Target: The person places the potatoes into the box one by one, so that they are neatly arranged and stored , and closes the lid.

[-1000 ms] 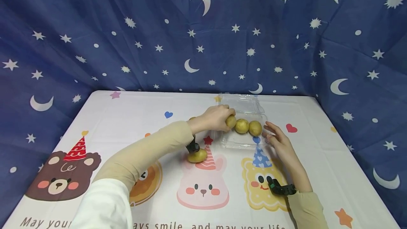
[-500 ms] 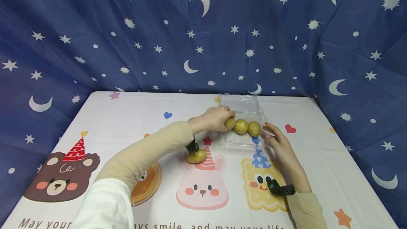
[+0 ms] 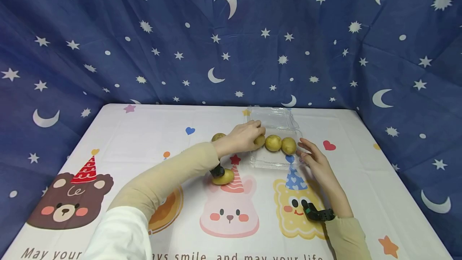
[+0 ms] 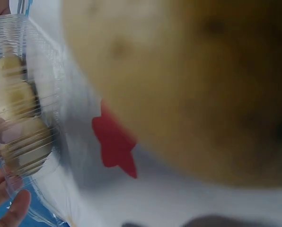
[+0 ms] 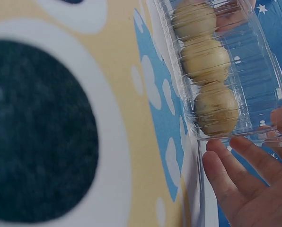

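Note:
A clear plastic clamshell box (image 3: 268,160) lies on the table with its lid (image 3: 272,117) folded back. Three potatoes stand in a row inside it. My left hand (image 3: 245,136) reaches over the box's left wall and grips the leftmost potato (image 3: 259,141), partly covering it. To its right sit the middle potato (image 3: 273,143) and the right potato (image 3: 289,146). Beside the right wall, my right hand (image 3: 315,159) has its fingers spread; in the right wrist view, its fingertips (image 5: 216,144) are right at the box's end, holding nothing.
One loose potato (image 3: 224,177) lies below my left wrist, and another potato (image 3: 218,136) is partly hidden behind it. A printed tablecloth (image 3: 144,127) covers the table, with a blue starry curtain (image 3: 162,31) hanging behind and at both sides.
My left wrist and forearm have dropped slightly, uncovering more of the loose potato behind. The gripped potato has shifted a little toward the left. My right hand stays at the box's right side.

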{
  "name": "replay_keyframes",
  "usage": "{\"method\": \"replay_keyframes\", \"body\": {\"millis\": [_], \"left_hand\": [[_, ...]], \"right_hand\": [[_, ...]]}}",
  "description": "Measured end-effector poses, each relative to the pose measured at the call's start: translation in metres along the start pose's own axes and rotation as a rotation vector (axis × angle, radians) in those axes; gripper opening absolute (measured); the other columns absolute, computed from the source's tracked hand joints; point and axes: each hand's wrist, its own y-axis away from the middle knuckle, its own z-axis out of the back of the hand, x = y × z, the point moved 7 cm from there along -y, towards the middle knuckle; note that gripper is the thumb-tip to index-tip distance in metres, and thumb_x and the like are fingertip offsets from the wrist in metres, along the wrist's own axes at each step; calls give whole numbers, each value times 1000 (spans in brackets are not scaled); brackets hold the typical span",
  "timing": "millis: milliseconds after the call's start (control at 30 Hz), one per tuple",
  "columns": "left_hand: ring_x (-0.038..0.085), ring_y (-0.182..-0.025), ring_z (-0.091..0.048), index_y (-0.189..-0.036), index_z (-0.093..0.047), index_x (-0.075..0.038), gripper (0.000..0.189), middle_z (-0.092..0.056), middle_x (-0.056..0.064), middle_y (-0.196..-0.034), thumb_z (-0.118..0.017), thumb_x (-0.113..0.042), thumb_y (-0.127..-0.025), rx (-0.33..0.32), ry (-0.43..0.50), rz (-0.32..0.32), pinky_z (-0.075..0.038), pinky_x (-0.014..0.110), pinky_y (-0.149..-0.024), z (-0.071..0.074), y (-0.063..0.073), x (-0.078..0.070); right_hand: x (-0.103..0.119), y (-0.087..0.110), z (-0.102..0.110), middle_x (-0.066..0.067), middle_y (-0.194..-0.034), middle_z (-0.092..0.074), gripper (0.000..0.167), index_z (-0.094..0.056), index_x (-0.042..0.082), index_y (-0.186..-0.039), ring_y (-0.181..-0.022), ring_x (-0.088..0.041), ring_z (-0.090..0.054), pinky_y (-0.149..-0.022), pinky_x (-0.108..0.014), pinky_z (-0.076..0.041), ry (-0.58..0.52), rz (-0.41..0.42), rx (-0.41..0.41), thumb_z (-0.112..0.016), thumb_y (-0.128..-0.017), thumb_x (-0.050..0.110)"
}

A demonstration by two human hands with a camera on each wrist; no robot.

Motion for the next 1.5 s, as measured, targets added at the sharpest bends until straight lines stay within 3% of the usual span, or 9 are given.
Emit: {"method": "replay_keyframes", "body": {"millis": [300, 733, 967, 1067, 1233, 1500], "left_hand": [[14, -93, -55, -117, -64, -15, 32, -59, 1, -106, -69, -25, -86, -11, 67, 41, -51, 30, -74, -1, 8, 4], [18, -113, -58, -128, -59, -12, 45, -62, 3, -123, -70, -23, -85, 30, 263, 43, -49, 35, -96, 2, 14, 8], [23, -136, -44, -131, -57, -12, 48, -58, 4, -135, -70, -23, -87, 33, 299, 28, -35, 37, -115, 10, 23, 7], [22, -137, -44, -132, -56, -13, 48, -58, 3, -136, -70, -23, -87, 27, 312, 22, -34, 36, -115, 12, 27, 6], [20, -126, -53, -131, -56, -12, 48, -59, 4, -134, -70, -22, -86, 1, 362, 15, -42, 36, -108, 16, 34, 4], [21, -119, -56, -130, -57, -11, 46, -60, 3, -131, -69, -17, -87, -29, 491, 21, -47, 37, -101, 21, 47, 3]], "right_hand": [[2, 0, -1, -21, -148, -40, 51, -28, 9, -151, -128, -36, -50, -86, -7, -41, 13, 0, 0, -41, -102, 16], [-3, 1, -2, -18, -150, -39, 51, -27, 12, -151, -128, -38, -48, -88, -8, -42, 29, -30, -5, -40, -102, 17], [-1, 0, -2, -19, -150, -39, 51, -27, 11, -151, -128, -38, -48, -86, -5, -40, 27, -23, -2, -40, -102, 16], [0, 0, -2, -20, -150, -38, 51, -27, 11, -151, -129, -39, -48, -86, -5, -41, 26, -19, -2, -40, -102, 15], [0, 0, -2, -19, -150, -39, 51, -27, 12, -151, -128, -38, -48, -88, -6, -41, 33, -20, -2, -39, -102, 16], [0, -1, -2, -19, -149, -39, 51, -27, 11, -151, -128, -36, -49, -87, -6, -41, 36, -6, 0, -39, -102, 18]]}}
